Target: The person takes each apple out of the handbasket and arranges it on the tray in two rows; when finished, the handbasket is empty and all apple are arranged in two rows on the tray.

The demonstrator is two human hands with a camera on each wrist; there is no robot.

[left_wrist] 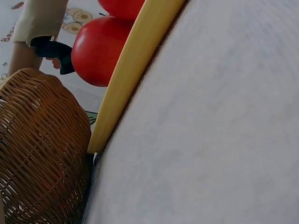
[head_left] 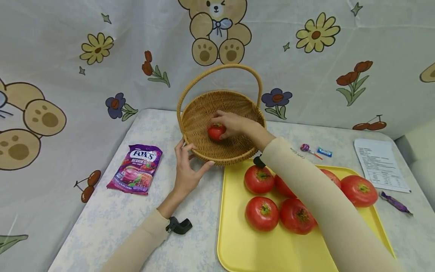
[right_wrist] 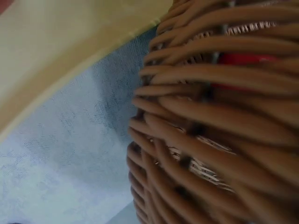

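A wicker basket (head_left: 222, 102) with a tall arched handle stands at the back of the table, its mouth tilted toward me. Inside it, my right hand (head_left: 231, 124) holds a red apple (head_left: 216, 132), fingers bent over its top and side. The left hand (head_left: 187, 166) grips the basket's front left rim, with the thumb spread along the outside. The basket's woven side fills much of the right wrist view, with red showing through the weave. In the left wrist view, the basket (left_wrist: 42, 149) stands beside the tray's edge.
Several red apples (head_left: 262, 214) sit on a yellow tray (head_left: 268, 253), partly hidden by my right sleeve. To the left lies a purple candy bag (head_left: 136, 169). A lollipop (head_left: 307, 149), a small blue packet (head_left: 324, 152), a printed sheet (head_left: 381, 163) and a purple-wrapped candy (head_left: 395, 203) lie right.
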